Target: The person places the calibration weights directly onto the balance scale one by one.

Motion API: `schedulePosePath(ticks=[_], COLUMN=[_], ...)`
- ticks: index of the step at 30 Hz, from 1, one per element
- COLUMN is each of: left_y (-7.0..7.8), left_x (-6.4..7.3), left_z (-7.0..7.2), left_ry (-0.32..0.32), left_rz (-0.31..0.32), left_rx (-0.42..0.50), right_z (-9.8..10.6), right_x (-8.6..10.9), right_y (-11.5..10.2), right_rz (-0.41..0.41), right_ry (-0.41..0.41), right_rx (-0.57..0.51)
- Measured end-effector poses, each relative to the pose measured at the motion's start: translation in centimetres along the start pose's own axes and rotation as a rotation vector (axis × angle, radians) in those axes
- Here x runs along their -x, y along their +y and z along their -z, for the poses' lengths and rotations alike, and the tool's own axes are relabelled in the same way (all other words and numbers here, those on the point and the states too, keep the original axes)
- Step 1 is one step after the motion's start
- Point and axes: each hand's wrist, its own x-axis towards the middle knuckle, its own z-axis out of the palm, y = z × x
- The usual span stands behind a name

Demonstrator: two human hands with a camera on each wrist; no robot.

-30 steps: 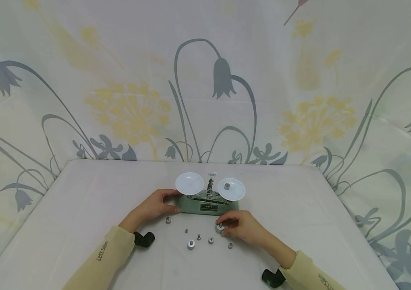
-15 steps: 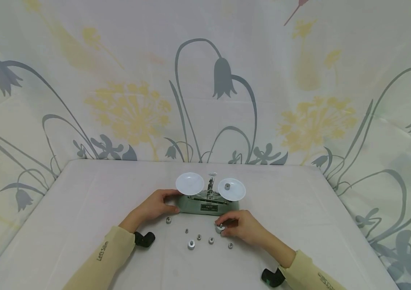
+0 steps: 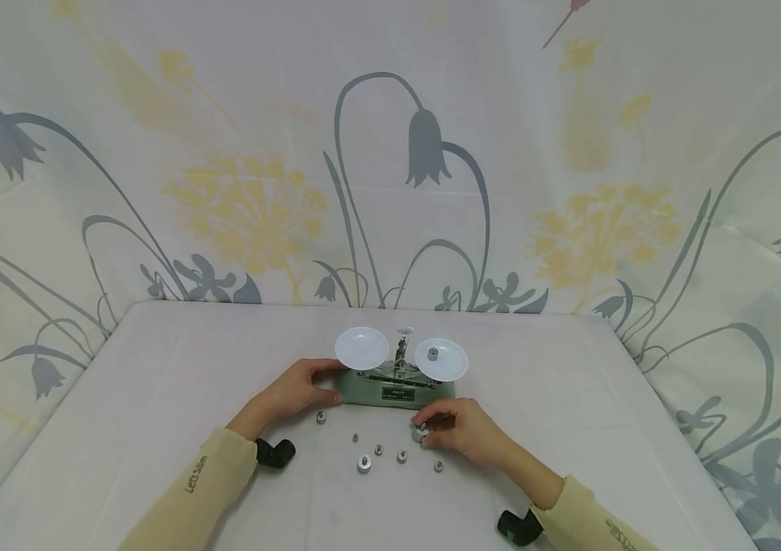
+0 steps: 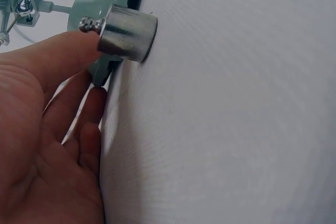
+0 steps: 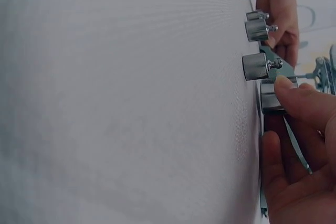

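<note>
A green-based balance scale (image 3: 363, 392) with two white pans stands at the table's middle. My left hand (image 3: 296, 389) grips the left end of its base, thumb in front and fingers behind. With thumb and fingers, my right hand (image 3: 468, 433) pinches a large metal weight (image 3: 419, 435) in front of the base's right end; the right wrist view shows the thumb on this silver weight (image 5: 270, 97). A smaller weight (image 3: 433, 353) sits on the right pan (image 3: 451, 367), while the left pan (image 3: 361, 349) bears nothing. Near my left thumb, a knobbed weight (image 4: 127, 33) stands upright on the cloth.
Several loose weights are spread before the scale, among them a larger one (image 3: 364, 464) and a small one (image 3: 438, 467) at the right. White cloth covers the table (image 3: 556, 367). A flower-printed curtain (image 3: 390, 191) hangs behind and at both sides.
</note>
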Motion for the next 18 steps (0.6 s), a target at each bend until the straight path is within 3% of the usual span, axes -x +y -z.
schedulePosePath(ticks=[18], left_y=[-0.1], left_x=[-0.1], left_z=[0.0], left_ry=[-0.011], left_rz=[0.006], left_rx=[0.016], right_z=[1.1], right_x=[0.5], right_y=[-0.4], right_rz=[-0.017], right_ry=[0.08], right_rx=[0.011])
